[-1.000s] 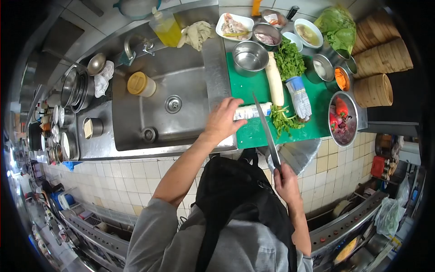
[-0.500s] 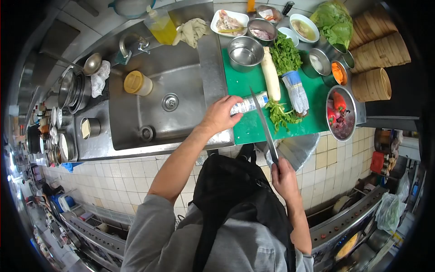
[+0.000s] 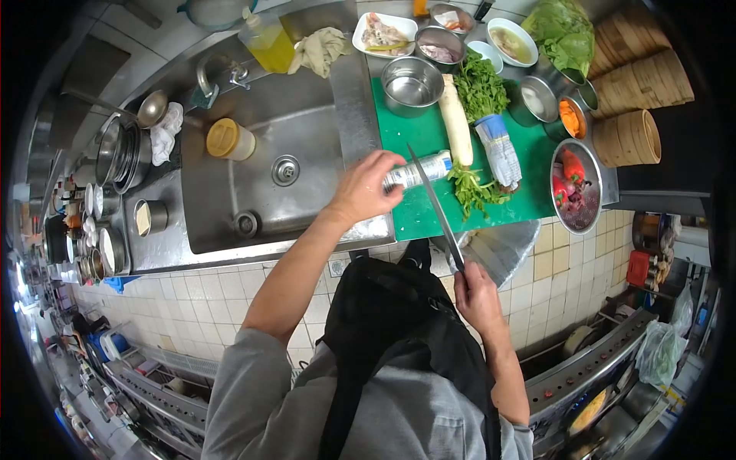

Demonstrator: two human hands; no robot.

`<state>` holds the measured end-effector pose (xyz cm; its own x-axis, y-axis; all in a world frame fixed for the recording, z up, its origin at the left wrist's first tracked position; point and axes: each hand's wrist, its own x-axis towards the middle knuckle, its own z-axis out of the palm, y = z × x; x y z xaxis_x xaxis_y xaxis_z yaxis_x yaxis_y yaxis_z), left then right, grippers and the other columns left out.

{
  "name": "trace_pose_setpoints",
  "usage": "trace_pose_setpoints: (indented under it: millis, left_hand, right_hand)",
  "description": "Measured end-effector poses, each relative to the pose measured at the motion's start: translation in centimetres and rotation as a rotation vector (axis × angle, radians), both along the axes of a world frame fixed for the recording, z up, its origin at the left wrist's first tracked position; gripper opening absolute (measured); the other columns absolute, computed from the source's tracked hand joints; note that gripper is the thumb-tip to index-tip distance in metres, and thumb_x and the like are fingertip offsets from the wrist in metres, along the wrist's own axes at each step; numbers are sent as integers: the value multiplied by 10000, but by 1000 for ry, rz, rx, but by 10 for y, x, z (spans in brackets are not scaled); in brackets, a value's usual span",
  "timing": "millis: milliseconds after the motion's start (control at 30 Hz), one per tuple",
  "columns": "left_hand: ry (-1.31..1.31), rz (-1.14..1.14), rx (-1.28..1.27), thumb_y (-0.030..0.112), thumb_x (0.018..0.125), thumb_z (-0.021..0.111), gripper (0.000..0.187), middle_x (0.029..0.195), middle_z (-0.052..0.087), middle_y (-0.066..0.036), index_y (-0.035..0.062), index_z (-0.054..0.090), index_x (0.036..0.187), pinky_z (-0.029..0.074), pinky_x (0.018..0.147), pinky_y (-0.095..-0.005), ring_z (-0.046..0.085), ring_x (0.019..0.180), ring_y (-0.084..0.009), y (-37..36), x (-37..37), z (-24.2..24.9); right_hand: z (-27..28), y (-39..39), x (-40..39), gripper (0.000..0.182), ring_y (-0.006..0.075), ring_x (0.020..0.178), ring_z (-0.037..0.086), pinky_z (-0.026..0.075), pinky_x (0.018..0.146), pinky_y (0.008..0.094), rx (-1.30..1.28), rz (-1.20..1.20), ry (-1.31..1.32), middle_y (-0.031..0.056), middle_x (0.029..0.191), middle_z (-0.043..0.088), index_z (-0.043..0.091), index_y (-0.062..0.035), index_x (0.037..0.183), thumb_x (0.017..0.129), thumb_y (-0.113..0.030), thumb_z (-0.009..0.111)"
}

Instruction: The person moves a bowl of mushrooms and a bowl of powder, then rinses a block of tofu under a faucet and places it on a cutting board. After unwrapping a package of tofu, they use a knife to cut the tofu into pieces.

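Observation:
My left hand (image 3: 366, 186) is closed on the left end of a white printed tube-shaped packet (image 3: 418, 170), fingertips and thumb on either side of it. The packet lies on a green cutting board (image 3: 418, 218). My right hand (image 3: 478, 295) is wrapped around the handle of a long-bladed knife (image 3: 437, 207). The blade slants up and left across the packet in this view, its tip beyond the packet's far side. Right of the packet are a white radish (image 3: 458, 126) with leafy tops (image 3: 471, 192), a bunch of leafy greens (image 3: 481, 88) and a blue-and-white packet (image 3: 498, 153).
A steel pot (image 3: 412, 86) stands on the board's back left. A colander (image 3: 576, 207) with red peppers sits right, near bamboo steamers (image 3: 625, 138). On the left, a sink (image 3: 261, 192) holds a yellow-lidded container (image 3: 230, 139). Under the board's front edge is a plastic-lined bin (image 3: 506, 249).
My left hand and the white packet have shifted slightly left. The knife has moved left too, its tip swinging toward my left fingers.

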<state>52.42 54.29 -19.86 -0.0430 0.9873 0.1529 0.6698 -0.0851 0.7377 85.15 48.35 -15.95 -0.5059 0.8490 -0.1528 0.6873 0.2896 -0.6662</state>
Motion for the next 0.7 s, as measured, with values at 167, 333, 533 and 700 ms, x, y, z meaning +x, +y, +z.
trace_pose_setpoints:
  millis: [167, 333, 533, 700]
  left_hand:
    - [88, -57, -81, 199, 890, 722, 391, 1248, 680, -115, 112, 662, 1267, 585, 905, -460, 690, 1103, -360, 8, 8, -11]
    - [50, -71, -84, 194, 888, 717, 371, 1203, 701, -129, 114, 679, 1249, 582, 907, -467, 697, 1076, -371, 12, 8, -13]
    - [85, -77, -131, 188, 879, 717, 379, 1205, 702, -135, 113, 673, 1248, 584, 888, -482, 696, 1058, -386, 15, 9, -9]
    - [58, -85, -140, 182, 875, 711, 375, 1198, 708, -138, 114, 669, 1241, 582, 894, -489, 694, 1060, -393, 16, 7, -10]
  right_hand:
    - [0, 1, -2, 310, 522, 900, 654, 541, 746, 581, 15, 18, 0, 292, 1000, 650, 590, 13, 1280, 982, -59, 636]
    - [-2, -1, -1, 312, 523, 877, 657, 541, 733, 584, 30, 15, 0, 292, 992, 648, 587, 17, 1280, 982, -60, 638]
    - [0, -3, -1, 321, 526, 862, 658, 538, 725, 581, 46, 17, 4, 297, 980, 649, 582, 39, 1278, 973, -38, 644]
    - [1, -6, 3, 300, 525, 855, 657, 527, 705, 584, 15, 29, 34, 297, 959, 648, 590, 44, 1252, 966, -25, 651]
